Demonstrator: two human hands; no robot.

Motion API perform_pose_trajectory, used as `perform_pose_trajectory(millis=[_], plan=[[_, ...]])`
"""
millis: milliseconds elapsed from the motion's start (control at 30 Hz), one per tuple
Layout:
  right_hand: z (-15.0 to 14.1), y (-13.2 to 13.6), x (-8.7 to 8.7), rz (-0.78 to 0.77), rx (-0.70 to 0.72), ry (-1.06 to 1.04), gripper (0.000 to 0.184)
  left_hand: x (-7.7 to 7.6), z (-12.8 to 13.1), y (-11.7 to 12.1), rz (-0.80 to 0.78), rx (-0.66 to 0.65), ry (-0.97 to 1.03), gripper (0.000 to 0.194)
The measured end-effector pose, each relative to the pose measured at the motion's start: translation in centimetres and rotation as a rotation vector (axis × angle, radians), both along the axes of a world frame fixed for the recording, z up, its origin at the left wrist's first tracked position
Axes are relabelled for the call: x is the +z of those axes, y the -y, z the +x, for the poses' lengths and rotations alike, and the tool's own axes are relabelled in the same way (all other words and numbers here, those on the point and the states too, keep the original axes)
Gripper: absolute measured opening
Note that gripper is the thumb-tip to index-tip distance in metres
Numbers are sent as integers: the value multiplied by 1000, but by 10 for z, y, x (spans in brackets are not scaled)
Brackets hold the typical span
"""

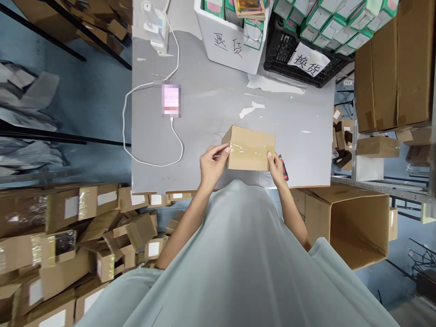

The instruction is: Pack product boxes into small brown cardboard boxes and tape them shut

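A small brown cardboard box (252,152) with clear tape across its side is between my hands, over the near edge of the grey table. My left hand (214,162) pinches at its left end, thumb and fingertips at the tape's edge. At the right end, my right hand (276,165) grips the box with the thumb on its taped face and the fingers behind. A black and red object (284,169), partly covered, lies just beside my right hand; its kind I cannot make out.
A phone (171,100) lies on the table (211,104), its white cable looping to a power strip (158,29). At the back stand a white bin (225,43) and a black crate (289,54) of green-white cartons. A large open carton (357,227) is at right; many boxes (68,254) are piled left.
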State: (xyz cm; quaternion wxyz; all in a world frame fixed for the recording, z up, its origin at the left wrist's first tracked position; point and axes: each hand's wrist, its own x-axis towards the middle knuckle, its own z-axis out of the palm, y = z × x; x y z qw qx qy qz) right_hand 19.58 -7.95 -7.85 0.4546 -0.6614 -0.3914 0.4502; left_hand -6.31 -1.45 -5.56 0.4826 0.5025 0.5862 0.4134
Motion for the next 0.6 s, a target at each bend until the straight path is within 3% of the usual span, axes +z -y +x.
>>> perform_pose_trajectory(millis=[100, 200, 300, 433, 600], plan=[[16, 6, -13, -34, -30, 63, 84, -35, -6, -8, -98, 21, 44, 64], [45, 14, -23, -59, -124, 193, 95, -69, -7, -11, -309, 112, -45, 76], [68, 22, -26, -72, -241, 324, 109, -88, 2, -5, -499, 10, 13, 82], [74, 28, -13, -68, -135, 308, 100, -84, 11, 8, -456, -204, 227, 89], [58, 19, -3, -40, 34, 106, 96, -55, -21, 9, -272, -103, 57, 91]])
